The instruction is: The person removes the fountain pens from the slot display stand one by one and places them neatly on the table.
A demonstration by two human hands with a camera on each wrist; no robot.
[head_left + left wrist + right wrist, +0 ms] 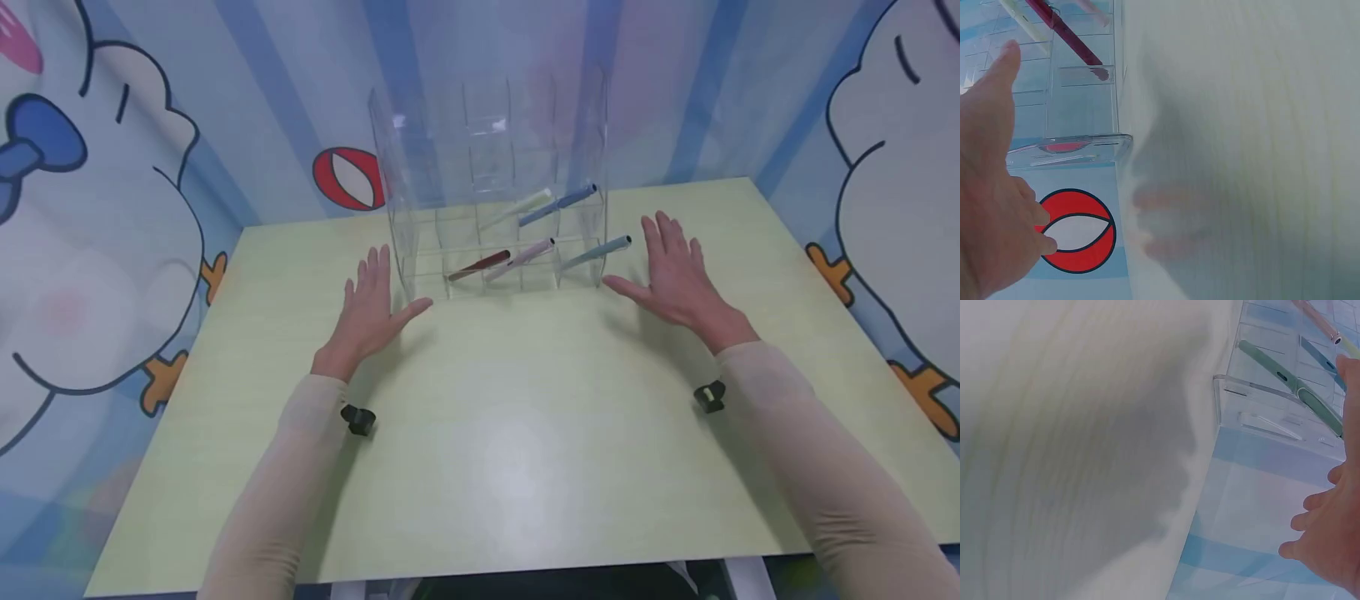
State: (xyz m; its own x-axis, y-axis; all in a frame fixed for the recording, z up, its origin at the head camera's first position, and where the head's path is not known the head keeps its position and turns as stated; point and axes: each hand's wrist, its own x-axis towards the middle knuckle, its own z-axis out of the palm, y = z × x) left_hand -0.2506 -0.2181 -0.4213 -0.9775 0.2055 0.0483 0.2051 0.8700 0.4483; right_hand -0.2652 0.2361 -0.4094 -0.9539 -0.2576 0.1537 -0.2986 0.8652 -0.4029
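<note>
A clear plastic rack (491, 125) with several compartments stands at the back of the table. Several pens lean in it: a dark red pen (480, 265), a pale pink pen (525, 257) and a grey-green pen (597, 252) in the front row. Behind these lie a blue pen (558, 205) and a cream pen (528, 202). My left hand (367, 308) is beside the rack's left front corner, fingers straight and thumb spread. To the right of the rack, my right hand (678, 279) is held the same way, its thumb near the grey-green pen. Both hands are empty.
The pale table (517, 433) reaches forward to a patterned curtain-like backdrop (300, 100) with a red ball print (348, 178). Cartoon-printed walls (900, 167) stand on both sides. Each wrist carries a small black camera (358, 419).
</note>
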